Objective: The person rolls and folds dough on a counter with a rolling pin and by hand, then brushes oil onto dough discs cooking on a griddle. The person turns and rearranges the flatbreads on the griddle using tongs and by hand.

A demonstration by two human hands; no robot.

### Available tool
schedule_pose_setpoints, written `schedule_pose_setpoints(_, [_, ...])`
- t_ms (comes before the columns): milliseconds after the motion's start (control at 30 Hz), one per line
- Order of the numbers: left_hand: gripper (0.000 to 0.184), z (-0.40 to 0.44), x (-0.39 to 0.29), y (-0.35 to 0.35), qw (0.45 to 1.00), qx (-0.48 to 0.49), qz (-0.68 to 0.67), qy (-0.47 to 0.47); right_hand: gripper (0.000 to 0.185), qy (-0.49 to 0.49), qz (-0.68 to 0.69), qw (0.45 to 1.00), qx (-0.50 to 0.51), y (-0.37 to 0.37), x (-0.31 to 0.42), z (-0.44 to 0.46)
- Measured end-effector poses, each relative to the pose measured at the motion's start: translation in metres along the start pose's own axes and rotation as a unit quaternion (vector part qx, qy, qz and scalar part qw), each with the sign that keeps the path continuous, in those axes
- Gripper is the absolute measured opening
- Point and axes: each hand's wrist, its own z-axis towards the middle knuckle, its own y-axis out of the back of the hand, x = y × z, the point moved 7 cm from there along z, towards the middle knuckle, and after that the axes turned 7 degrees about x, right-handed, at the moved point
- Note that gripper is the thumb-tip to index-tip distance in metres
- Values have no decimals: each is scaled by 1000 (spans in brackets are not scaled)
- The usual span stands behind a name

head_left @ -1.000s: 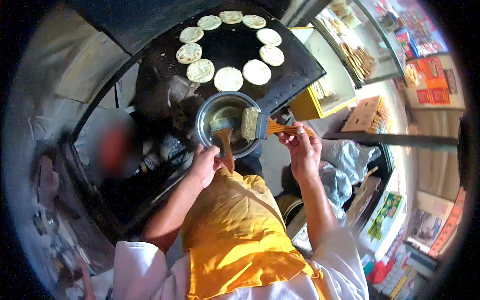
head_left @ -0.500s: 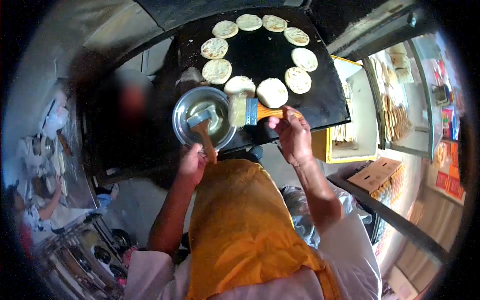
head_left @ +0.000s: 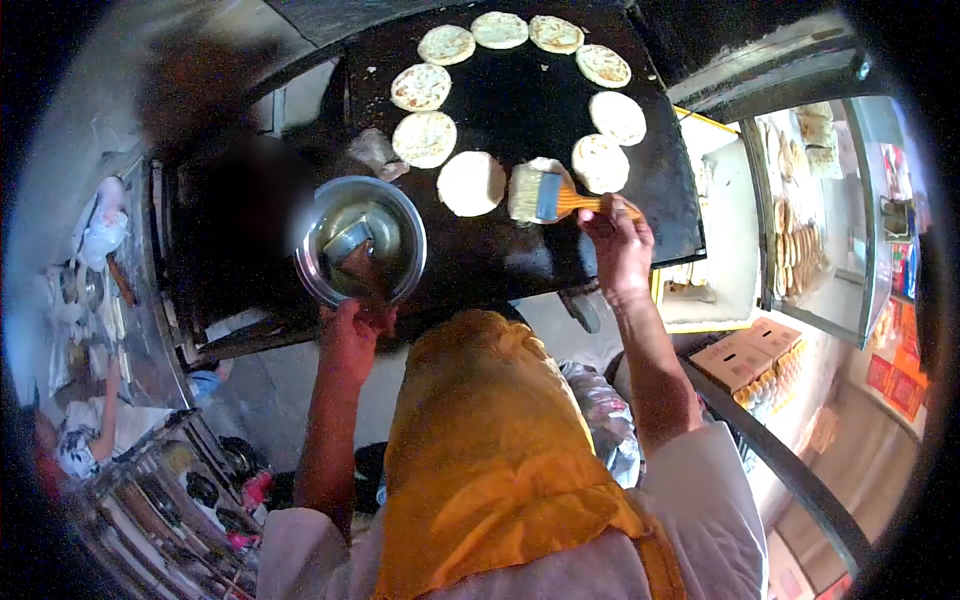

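My left hand point(head_left: 355, 335) grips the near rim of a metal bowl point(head_left: 413, 215), its fingers partly in shadow. Inside the bowl are a clear yellowish liquid and a second brush point(head_left: 346, 242), its handle near that hand. Pinched in my right hand point(head_left: 620, 240) is the wooden handle of a wide brush point(head_left: 548, 196). The pale bristles lie over the nearest flatbread on the right, hiding most of it. Several round flatbreads point(head_left: 471, 184) form a ring on the black griddle point(head_left: 520, 110).
A crumpled cloth or bag point(head_left: 372, 150) lies on the griddle's left. Right of the griddle stands a yellow-edged white box point(head_left: 720, 190), beside a glass case point(head_left: 850, 250) of flatbreads. A cardboard box point(head_left: 735, 358) is below. At the far left another person's arm point(head_left: 106, 415) shows.
The bowl and my left hand have moved left, away from the wide brush. My right hand has brought that brush from over the bowl onto a flatbread. The camera view has shifted.
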Motion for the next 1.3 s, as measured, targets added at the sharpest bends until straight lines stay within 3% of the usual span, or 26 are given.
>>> schedule_pose_setpoints(167, [52,18,5,-2,999,-26,-14,39,22,12,-75,997,-30,33,21,4])
schedule_pose_setpoints(233, [53,25,-1,-15,998,25,12,53,25,12,-87,996,-18,35,25,6])
schedule_pose_setpoints(367, [53,38,-11,-37,999,13,38,25,23,33,-70,996,-50,54,33,16])
schedule_pose_setpoints(433, [46,38,-8,-34,998,-27,38,46,25,51,-47,995,-69,60,50,21])
schedule_pose_setpoints(533, [40,45,-2,-24,997,-1,44,69,21,63,44,993,-91,80,71,32])
schedule_pose_setpoints(633, [36,44,-10,-37,997,-20,47,60,14,68,-38,984,-158,107,72,47])
schedule_pose_setpoints(667, [36,45,-9,-34,997,-18,47,59,14,69,-38,984,-158,110,76,53])
schedule_pose_setpoints(733, [37,45,-3,-23,997,-21,30,73,20,103,39,994,-5,94,86,75])
schedule_pose_setpoints(767, [37,46,-3,-22,997,-20,31,75,20,86,64,993,-48,87,90,84])
schedule_pose_setpoints(833, [39,48,-4,-18,994,-40,45,87,21,85,114,990,-21,69,95,105])
schedule_pose_setpoints(900, [40,47,-6,-19,994,-41,45,87,24,87,70,993,-24,100,77,146])
schedule_pose_setpoints(967, [41,48,-14,-19,994,-41,45,86,22,73,17,989,-131,108,72,155])
schedule_pose_setpoints(1167, [41,42,-18,-9,993,-64,58,82,22,82,79,991,-67,90,75,74])
schedule_pose_setpoints(1233, [39,39,-19,-6,994,-74,45,69,21,39,-81,986,-138,110,57,45])
schedule_pose_setpoints(1300, [38,44,-15,10,995,-55,35,77,19,55,-21,987,-151,106,52,33])
